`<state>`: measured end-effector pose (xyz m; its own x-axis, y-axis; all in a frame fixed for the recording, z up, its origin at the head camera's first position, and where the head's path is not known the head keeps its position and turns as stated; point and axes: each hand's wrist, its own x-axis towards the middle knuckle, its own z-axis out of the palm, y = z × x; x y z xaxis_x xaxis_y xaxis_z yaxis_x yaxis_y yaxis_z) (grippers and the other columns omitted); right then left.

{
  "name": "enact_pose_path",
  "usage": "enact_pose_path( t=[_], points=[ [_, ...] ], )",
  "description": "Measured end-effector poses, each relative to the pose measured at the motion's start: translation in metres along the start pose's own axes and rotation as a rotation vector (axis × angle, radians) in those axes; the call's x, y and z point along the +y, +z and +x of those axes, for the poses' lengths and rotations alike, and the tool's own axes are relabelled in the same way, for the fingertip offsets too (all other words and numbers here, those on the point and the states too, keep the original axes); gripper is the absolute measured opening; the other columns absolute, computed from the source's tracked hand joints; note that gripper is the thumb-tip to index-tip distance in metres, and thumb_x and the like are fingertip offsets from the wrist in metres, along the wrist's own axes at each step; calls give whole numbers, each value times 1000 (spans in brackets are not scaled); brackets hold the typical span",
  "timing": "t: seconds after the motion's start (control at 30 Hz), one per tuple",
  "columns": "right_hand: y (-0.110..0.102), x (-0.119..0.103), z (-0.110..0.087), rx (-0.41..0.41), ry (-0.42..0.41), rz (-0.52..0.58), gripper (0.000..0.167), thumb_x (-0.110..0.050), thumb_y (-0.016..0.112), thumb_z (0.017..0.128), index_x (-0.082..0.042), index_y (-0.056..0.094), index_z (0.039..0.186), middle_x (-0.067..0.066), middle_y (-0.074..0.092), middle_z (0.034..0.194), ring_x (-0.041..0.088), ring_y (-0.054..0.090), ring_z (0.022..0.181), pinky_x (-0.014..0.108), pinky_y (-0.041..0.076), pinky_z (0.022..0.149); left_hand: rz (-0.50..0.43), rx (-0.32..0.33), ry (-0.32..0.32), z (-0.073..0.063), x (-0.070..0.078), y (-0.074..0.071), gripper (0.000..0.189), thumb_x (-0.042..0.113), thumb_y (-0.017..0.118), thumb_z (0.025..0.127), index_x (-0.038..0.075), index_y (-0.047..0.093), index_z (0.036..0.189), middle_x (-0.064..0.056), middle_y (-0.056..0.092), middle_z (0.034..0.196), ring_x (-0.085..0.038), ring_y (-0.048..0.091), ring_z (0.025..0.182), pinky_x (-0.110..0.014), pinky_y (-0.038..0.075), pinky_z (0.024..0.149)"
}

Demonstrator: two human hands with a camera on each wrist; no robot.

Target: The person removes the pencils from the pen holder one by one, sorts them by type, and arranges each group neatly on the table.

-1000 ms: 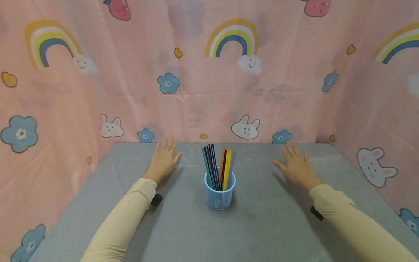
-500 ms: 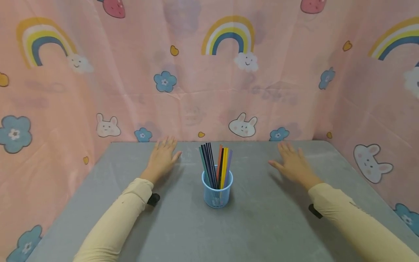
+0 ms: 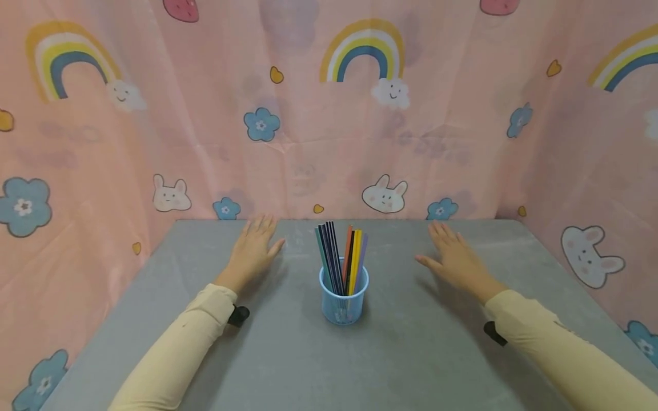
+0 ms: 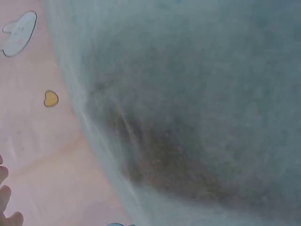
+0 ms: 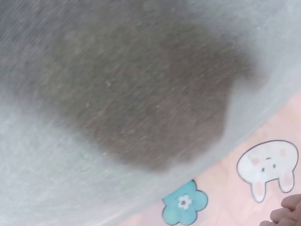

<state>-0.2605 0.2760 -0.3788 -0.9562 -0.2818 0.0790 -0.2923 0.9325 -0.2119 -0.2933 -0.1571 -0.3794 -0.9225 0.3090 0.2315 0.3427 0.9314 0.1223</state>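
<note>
A light blue pen holder (image 3: 342, 311) stands upright on the grey table, between the two hands. Several colored pencils (image 3: 354, 260) lean in it, with dark, orange, yellow, purple and teal ones showing. To its left, my left hand (image 3: 252, 251) is held palm down with straight, spread fingers, apart from the holder. My right hand (image 3: 457, 260) is on the other side, fingers also straight and thumb toward the holder. Neither hand holds anything. In the left wrist view only fingertips (image 4: 4, 197) show at the edge; the right wrist view likewise catches a few fingertips (image 5: 284, 214).
The grey table (image 3: 401, 359) reaches back to a pink curtain (image 3: 216, 103) printed with rainbows, rabbits and flowers, which also hangs along both sides. Both forearms wear cream sleeves, with a dark wrist device (image 3: 239, 315) under the left one. Hand shadows fall on the tabletop.
My right hand has shifted a little left, toward the pen holder. The left hand stays nearly in place. The head view has tilted slightly; the holder and pencils stand as before.
</note>
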Motion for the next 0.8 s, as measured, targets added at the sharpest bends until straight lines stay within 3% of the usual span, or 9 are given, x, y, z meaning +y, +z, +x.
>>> enact_pose_path(
  t=[0.47, 0.8],
  points=[
    [8, -23, -10, 56, -58, -12, 87, -50, 56, 98, 10, 24, 153, 30, 20, 161, 47, 20, 149, 66, 19, 120, -25, -3, 51, -12, 10, 4, 63, 38, 50, 103, -1, 36, 151, -17, 36, 159, -35, 31, 149, -56, 21, 125],
    [9, -44, -15, 25, -41, 62, 81, -46, 54, 100, 10, 27, 151, 30, 19, 161, 46, 20, 149, 64, 18, 121, -84, -9, 68, -15, 17, 3, 61, 38, 47, 104, -3, 39, 149, -19, 38, 157, -34, 34, 148, -53, 25, 124]
  ],
)
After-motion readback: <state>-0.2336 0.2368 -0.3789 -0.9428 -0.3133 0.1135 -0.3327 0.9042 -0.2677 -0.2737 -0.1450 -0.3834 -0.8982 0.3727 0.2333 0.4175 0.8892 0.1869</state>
